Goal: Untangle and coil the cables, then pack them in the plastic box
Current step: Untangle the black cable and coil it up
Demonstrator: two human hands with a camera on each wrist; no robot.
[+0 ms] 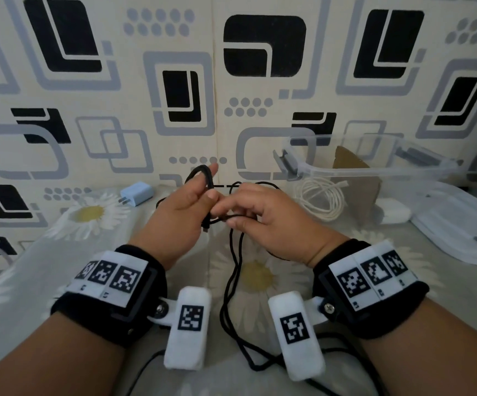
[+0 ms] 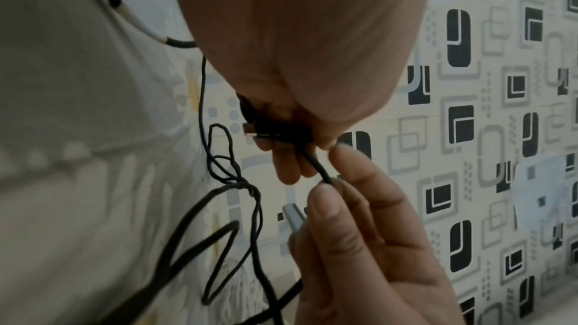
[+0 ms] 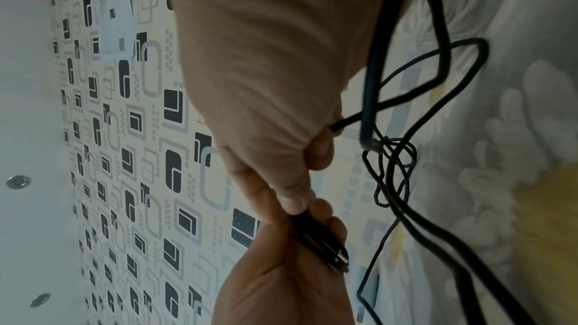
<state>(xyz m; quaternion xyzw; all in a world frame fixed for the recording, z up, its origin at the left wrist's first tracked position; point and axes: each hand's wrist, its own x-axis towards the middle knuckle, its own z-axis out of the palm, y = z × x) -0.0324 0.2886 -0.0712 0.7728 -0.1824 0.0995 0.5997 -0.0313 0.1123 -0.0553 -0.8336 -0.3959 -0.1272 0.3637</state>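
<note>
A black cable (image 1: 235, 261) runs between both hands and hangs down onto the bedsheet between the wrists. My left hand (image 1: 208, 195) has a loop of it wound over the fingers and grips the black plug end (image 2: 272, 131). Beside it, my right hand (image 1: 228, 215) pinches the same cable (image 2: 325, 178) between thumb and forefinger. Further along, thin and thick black strands meet in a knot (image 3: 388, 151) above the sheet. The clear plastic box (image 1: 345, 170) stands at the right with a coiled white cable (image 1: 323, 201) in it.
The box's clear lid (image 1: 460, 224) lies at the far right on the flower-print sheet. A light blue charger plug (image 1: 137, 192) lies by the patterned wall at the left. A brown cardboard piece (image 1: 354, 181) and a white object (image 1: 394, 214) are in the box.
</note>
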